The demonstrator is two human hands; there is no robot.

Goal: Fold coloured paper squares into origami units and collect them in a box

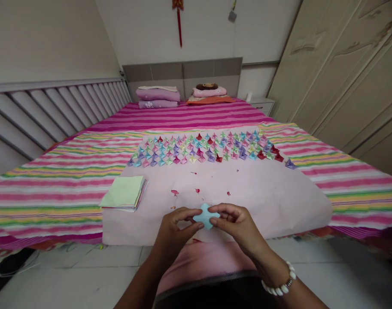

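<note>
A light blue folded paper piece (pixel 206 216), star-like with several points, is held between my two hands near the front edge of the bed. My left hand (pixel 179 225) pinches its left side between thumb and forefinger. On the other side, my right hand (pixel 232 219) grips it the same way; a white beaded bracelet circles that wrist. Beyond the hands, rows of small folded paper pieces (pixel 199 153) in many colours stand on a large pale pink sheet (pixel 263 193). A stack of square paper (pixel 123 192), light green on top, lies to the left.
A striped cover (pixel 70 167) spreads over the bed beneath the sheet. Folded bedding (pixel 159 95) and another folded pile (pixel 208 94) rest by the headboard (pixel 211 71). A slatted rail (pixel 63 103) borders the left, and a cabinet (pixel 340 77) stands at right.
</note>
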